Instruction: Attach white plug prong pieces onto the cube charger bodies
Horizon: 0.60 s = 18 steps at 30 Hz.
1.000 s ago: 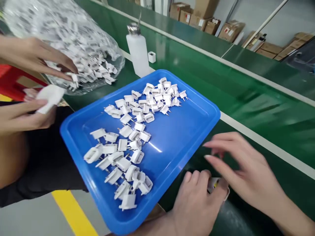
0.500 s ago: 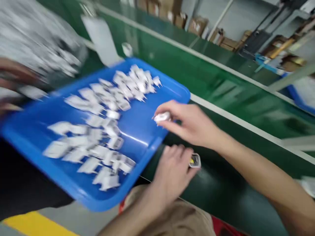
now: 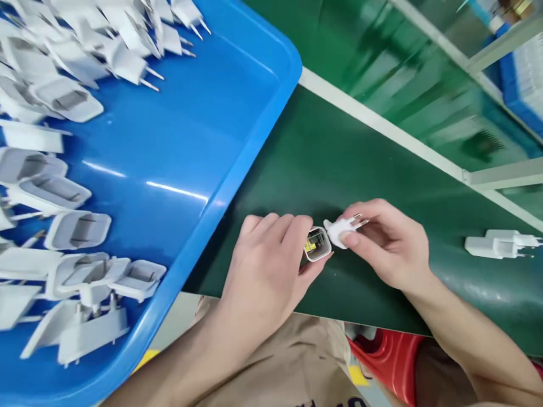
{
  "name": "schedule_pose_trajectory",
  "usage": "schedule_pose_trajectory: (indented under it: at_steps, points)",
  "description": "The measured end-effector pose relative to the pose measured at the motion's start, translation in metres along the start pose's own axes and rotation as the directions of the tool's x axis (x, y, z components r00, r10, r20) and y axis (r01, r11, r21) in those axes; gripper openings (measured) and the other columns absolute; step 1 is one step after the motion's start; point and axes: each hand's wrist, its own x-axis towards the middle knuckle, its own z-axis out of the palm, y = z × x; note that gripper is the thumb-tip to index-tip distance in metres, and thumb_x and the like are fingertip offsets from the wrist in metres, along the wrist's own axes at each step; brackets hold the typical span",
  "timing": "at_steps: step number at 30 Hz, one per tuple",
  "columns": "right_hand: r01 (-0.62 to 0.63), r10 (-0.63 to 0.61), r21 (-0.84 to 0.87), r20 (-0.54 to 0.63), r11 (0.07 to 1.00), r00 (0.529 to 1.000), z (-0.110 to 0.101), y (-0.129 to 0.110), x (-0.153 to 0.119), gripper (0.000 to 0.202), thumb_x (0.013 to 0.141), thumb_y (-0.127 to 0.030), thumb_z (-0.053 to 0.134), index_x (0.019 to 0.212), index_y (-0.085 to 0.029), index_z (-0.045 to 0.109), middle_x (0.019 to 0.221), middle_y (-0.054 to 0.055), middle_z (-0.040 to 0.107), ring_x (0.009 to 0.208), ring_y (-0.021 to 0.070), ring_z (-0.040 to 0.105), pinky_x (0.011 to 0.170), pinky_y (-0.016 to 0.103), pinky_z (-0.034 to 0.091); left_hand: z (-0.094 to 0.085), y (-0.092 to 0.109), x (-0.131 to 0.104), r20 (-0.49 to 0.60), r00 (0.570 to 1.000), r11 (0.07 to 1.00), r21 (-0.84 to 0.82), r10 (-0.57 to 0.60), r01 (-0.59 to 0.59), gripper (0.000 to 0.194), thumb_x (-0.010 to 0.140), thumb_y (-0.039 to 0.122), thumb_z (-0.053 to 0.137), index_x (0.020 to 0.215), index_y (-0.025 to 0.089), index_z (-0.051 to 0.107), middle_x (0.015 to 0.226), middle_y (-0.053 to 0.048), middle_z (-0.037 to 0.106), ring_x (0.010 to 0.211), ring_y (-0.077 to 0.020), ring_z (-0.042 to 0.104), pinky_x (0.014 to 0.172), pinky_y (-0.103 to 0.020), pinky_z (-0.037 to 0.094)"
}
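On the green worktop (image 3: 322, 169), a small charger shell (image 3: 317, 246) is pinched by left hand (image 3: 267, 271) fingers beside the pin cap (image 3: 339, 230) pinched by right hand (image 3: 388, 243) fingers, so the cap could be pushed in crooked or dropped.

Bright, even overhead light. White glare streaks cross the glossy blue plastic tray (image 3: 178, 141). The shiny green belt (image 3: 407, 96) toward two o'clock is motion-blurred; the centre stays sharp, with soft shadows.

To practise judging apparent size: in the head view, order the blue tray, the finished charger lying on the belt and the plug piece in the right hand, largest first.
1. blue tray
2. finished charger
3. plug piece, partly hidden by the right hand, so only probably smallest.
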Motion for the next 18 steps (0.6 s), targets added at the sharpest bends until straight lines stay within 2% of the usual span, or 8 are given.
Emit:
schedule_pose_trajectory:
  at_steps: [3,5,7,9,11,14,16,18]
  points:
    - [-0.107,0.112,0.259,-0.007,0.96,0.994,-0.001,0.005,-0.003,0.012,0.097,-0.032,0.072,0.106,-0.026,0.068,0.088,0.0,0.068,0.066,0.0119,0.062,0.057,0.024,0.051,0.003,0.002,-0.001,-0.077,0.997,0.997,0.079,0.024,-0.018,0.014,0.1,0.028,0.065,0.11,0.021,0.059,0.067,0.005,0.054,0.062,-0.0166,0.049,0.071,-0.035,0.032]
    - [-0.147,0.15,0.343,0.017,0.928,0.988,-0.001,0.009,-0.004,0.017,0.097,-0.035,0.073,0.11,-0.026,0.068,0.086,-0.001,0.066,0.062,0.0111,0.06,0.055,0.023,0.051,0.002,0.003,-0.004,-0.109,0.993,0.99,0.142,0.034,-0.018,0.022,0.1,0.037,0.066,0.112,0.019,0.06,0.065,0.005,0.055,0.06,-0.0169,0.049,0.071,-0.036,0.034]
    - [-0.159,0.158,0.387,0.032,0.908,0.987,-0.001,0.013,-0.004,0.021,0.097,-0.035,0.074,0.116,-0.026,0.069,0.083,-0.001,0.065,0.062,0.0107,0.061,0.056,0.023,0.051,-0.001,0.002,-0.007,-0.074,0.996,0.991,0.13,0.042,-0.032,0.04,0.099,0.052,0.065,0.115,0.015,0.059,0.067,0.003,0.058,0.06,-0.0175,0.05,0.072,-0.036,0.035]
    - [-0.166,0.159,0.421,0.052,0.891,0.986,-0.002,0.015,-0.003,0.02,0.098,-0.033,0.073,0.117,-0.026,0.07,0.083,-0.001,0.065,0.064,0.0105,0.061,0.057,0.023,0.051,-0.006,0.0,-0.011,-0.026,0.999,0.997,0.058,0.047,-0.045,0.048,0.101,0.057,0.058,0.123,0.014,0.057,0.071,0.002,0.061,0.061,-0.0178,0.052,0.075,-0.037,0.037]
    - [-0.168,0.156,0.442,0.063,0.881,0.986,-0.002,0.015,-0.002,0.02,0.098,-0.032,0.072,0.117,-0.026,0.07,0.083,-0.001,0.065,0.064,0.0108,0.062,0.057,0.023,0.051,-0.01,-0.001,-0.013,0.007,0.999,0.999,-0.017,0.04,-0.04,0.036,0.105,0.047,0.055,0.125,0.018,0.057,0.073,0.002,0.061,0.063,-0.0173,0.053,0.077,-0.037,0.038]
    - [-0.139,0.145,0.432,0.019,0.891,0.989,-0.002,0.014,-0.001,0.026,0.097,-0.032,0.074,0.122,-0.028,0.068,0.075,-0.003,0.064,0.059,0.0115,0.06,0.053,0.023,0.05,-0.011,0.0,-0.012,0.009,1.0,0.998,-0.05,0.027,-0.027,0.011,0.105,0.031,0.055,0.107,0.022,0.06,0.069,0.005,0.058,0.061,-0.0157,0.051,0.078,-0.037,0.037]
    - [-0.114,0.121,0.421,0.011,0.9,0.993,-0.003,0.013,-0.001,0.024,0.096,-0.032,0.075,0.119,-0.028,0.069,0.074,-0.004,0.067,0.053,0.011,0.06,0.049,0.023,0.05,-0.007,0.002,-0.01,-0.014,1.0,0.999,-0.017,0.028,-0.028,0.013,0.102,0.03,0.058,0.093,0.021,0.057,0.065,0.005,0.054,0.058,-0.0154,0.048,0.077,-0.038,0.035]
    - [-0.119,0.096,0.427,0.077,0.896,0.992,-0.006,0.01,-0.001,0.025,0.094,-0.033,0.078,0.116,-0.026,0.069,0.08,-0.001,0.074,0.055,0.0131,0.066,0.05,0.024,0.055,-0.004,0.004,-0.008,-0.027,0.999,1.0,0.012,0.019,-0.019,0.012,0.1,0.029,0.061,0.093,0.02,0.056,0.064,0.005,0.054,0.057,-0.0155,0.047,0.075,-0.039,0.034]
